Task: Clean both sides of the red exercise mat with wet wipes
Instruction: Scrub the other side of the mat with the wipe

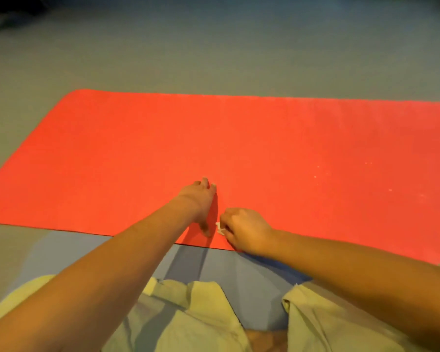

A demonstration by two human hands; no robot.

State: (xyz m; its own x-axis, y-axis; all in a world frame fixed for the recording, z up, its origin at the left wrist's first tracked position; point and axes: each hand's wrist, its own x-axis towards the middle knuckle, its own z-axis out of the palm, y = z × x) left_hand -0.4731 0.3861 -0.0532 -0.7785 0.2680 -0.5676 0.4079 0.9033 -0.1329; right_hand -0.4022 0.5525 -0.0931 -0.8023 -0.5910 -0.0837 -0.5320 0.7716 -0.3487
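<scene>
On the mat (264,138) near its front edge, the left grip (201,201) rests spread flat while the right grip (244,229) pinches a wipe (220,228) just beside it.

Item, my single feed: head camera, wide-angle, worn above the scene, facing forward and down. Landmark: the red mat (264,138). Its near edge lies close below the lens; its right end runs out of frame.
</scene>
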